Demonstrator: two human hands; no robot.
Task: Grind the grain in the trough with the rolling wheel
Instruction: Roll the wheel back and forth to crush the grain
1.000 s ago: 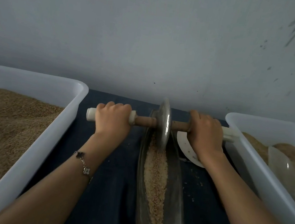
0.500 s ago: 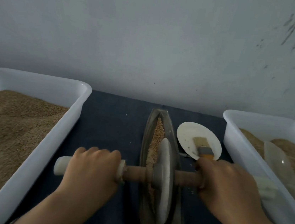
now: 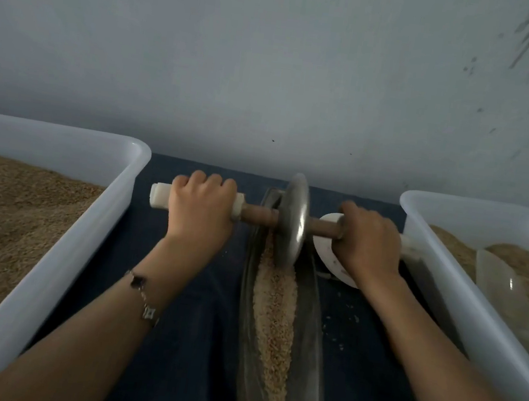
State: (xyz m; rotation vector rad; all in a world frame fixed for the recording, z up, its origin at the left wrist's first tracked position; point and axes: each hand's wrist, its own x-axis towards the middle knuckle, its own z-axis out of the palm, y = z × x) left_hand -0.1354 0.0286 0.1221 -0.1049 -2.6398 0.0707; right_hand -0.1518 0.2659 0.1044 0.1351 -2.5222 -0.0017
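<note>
Outboard of the left hand [image 3: 201, 212]: a white bin [image 3: 49, 260] heaped with brown grain, its near end cut off by the frame. Left hand itself: fingers curled tight round the pale left grip of the axle [image 3: 258, 215], knuckles up. Just inboard of that hand: the rolling wheel [image 3: 294, 219], upright on edge at the far end of the trough [image 3: 310, 356], rim down in the grain [image 3: 273, 318], which lies in a long ridge down the trough back toward the body. Right hand [image 3: 368, 243]: wrapped round the right grip in the same way, grip almost wholly covered. Under and behind that hand: a white dish [image 3: 327, 251], mostly hidden, contents not visible. Outboard of it: a second white bin [image 3: 463, 308] with grain and a pale scoop-like thing, hard to make out.

Step in hand, judging by the pose: far limit of a grinding stroke. Next move likely calls for an even pull back with both hands, axle level, wheel upright in the groove. Fineness of the grind too blurred to judge.
</note>
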